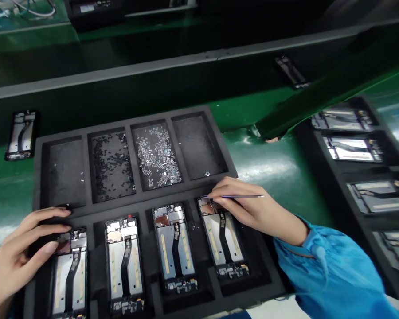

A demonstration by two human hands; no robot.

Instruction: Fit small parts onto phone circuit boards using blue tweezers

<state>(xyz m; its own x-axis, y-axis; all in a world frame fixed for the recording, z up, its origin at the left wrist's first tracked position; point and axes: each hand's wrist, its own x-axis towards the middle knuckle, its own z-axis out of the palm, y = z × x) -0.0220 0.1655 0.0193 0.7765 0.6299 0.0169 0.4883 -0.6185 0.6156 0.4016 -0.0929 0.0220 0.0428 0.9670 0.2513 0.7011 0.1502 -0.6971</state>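
Head view: the right hand (244,206) has its grip closed on a thin tool (242,196), held nearly level. The rightmost phone unit (217,230) of the black tray's (115,207) lower row lies beneath the tool's tip. The left hand (21,250) is spread, grasping nothing, at the leftmost phone unit's (61,279) top. Light pressure should suffice; avoid the flat cable (222,232).

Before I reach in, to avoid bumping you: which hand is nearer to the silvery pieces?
Right. The right hand is below and right of the silvery pieces, at the rightmost phone in the tray; the left hand is farther off, at the leftmost phone there.
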